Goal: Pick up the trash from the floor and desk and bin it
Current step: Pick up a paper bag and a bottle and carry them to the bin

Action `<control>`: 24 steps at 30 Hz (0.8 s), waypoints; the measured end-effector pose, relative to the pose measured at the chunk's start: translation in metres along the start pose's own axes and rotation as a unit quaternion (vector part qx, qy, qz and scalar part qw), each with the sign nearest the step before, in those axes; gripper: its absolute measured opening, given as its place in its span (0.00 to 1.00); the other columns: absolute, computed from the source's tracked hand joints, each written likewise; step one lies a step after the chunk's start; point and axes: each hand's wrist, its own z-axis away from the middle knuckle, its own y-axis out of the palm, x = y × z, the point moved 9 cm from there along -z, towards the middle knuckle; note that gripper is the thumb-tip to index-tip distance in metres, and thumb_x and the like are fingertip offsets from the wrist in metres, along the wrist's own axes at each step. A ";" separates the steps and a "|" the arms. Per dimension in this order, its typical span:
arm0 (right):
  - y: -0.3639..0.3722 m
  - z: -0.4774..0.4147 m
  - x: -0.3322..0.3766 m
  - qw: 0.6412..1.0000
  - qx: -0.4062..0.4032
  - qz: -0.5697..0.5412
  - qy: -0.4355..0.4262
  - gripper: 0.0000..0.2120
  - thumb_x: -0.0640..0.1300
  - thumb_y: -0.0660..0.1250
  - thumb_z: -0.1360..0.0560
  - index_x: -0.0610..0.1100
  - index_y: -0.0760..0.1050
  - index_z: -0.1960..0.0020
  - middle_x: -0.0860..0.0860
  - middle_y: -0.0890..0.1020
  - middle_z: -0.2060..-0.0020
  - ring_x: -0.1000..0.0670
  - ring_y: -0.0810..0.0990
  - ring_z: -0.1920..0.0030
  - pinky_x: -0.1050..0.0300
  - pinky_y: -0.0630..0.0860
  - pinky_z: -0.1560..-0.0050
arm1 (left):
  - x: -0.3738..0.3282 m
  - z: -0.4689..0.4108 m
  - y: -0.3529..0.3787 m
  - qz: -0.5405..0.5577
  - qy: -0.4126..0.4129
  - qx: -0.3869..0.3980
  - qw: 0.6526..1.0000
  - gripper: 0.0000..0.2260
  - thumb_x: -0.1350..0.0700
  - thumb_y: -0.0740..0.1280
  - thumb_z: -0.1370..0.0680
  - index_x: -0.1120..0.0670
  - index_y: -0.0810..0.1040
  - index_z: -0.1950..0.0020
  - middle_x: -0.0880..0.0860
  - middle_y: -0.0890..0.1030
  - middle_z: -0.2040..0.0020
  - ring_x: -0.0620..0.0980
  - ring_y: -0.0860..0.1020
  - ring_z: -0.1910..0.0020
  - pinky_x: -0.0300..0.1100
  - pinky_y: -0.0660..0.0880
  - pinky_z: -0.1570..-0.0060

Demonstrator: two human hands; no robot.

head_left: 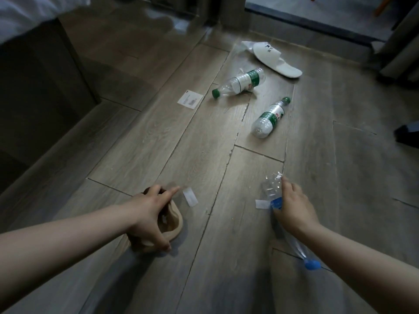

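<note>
Right hand (292,209): fingers curled round the middle of a crushed clear bottle (272,189) with a blue label. Its blue cap (312,265) points back toward the person; the crumpled base sticks out past the fingertips. Bottle is held low over the floor (158,137); cannot tell whether it touches.

Left hand (149,214): thumb and lower fingers wrapped round a tan crumpled piece (175,220), material unclear. The forefinger is stretched straight out, its tip just beside a white slip (190,197) lying flat on the floor.

A second white slip (261,204) lies flat just beside the right hand, partly tucked behind the blue label.

Farther out, mid-floor:
- green-capped bottle (240,83), clear, on its side, cap toward the bed side
- second green-capped bottle (268,118), clear, on its side, cap pointing toward the far edge of the floor; near the first, not touching
- white card (190,99) with small print, flat, between the first of these and the bed (34,87)

Near the far edge of the floor, by the dark threshold (306,26): a white slipper (276,60), with a clear plastic wrapper (242,47) touching its heel end.

Bed runs along the floor's left edge, dark base under a white sheet (34,14). A dark object (408,134) is cut off at the right edge, unidentifiable
</note>
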 end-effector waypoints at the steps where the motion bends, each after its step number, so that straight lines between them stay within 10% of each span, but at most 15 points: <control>1: -0.002 -0.001 -0.004 1.000 -0.004 0.010 0.022 0.38 0.40 0.65 0.23 0.44 0.46 0.21 0.42 0.63 0.29 0.41 0.68 0.33 0.44 0.69 0.34 | 0.004 0.000 0.000 0.000 -0.009 -0.008 1.000 0.61 0.32 0.76 0.44 0.37 0.36 0.25 0.47 0.50 0.27 0.54 0.65 0.32 0.44 0.71 0.38; 7: -0.011 -0.004 0.006 0.995 -0.053 0.065 -0.048 0.34 0.41 0.66 0.25 0.43 0.54 0.23 0.43 0.59 0.25 0.43 0.56 0.25 0.47 0.54 0.25 | 0.015 -0.001 0.003 -0.025 -0.032 -0.036 0.999 0.63 0.30 0.74 0.48 0.37 0.37 0.25 0.49 0.51 0.27 0.55 0.66 0.33 0.47 0.71 0.36; 10: 0.008 -0.007 0.035 0.984 -0.015 0.075 -0.160 0.25 0.42 0.66 0.24 0.44 0.66 0.28 0.48 0.70 0.32 0.47 0.69 0.33 0.54 0.66 0.33 | 0.017 -0.001 0.004 -0.034 -0.028 -0.039 0.998 0.63 0.30 0.74 0.48 0.38 0.36 0.25 0.50 0.50 0.26 0.56 0.65 0.32 0.47 0.70 0.35; 24: 0.051 -0.025 0.055 0.992 0.058 -0.012 -0.113 0.04 0.42 0.67 0.26 0.48 0.73 0.53 0.51 0.77 0.57 0.50 0.76 0.56 0.59 0.71 0.58 | 0.042 0.021 0.002 0.043 -0.009 -0.134 0.990 0.64 0.30 0.75 0.46 0.40 0.36 0.24 0.48 0.34 0.24 0.55 0.53 0.24 0.45 0.62 0.28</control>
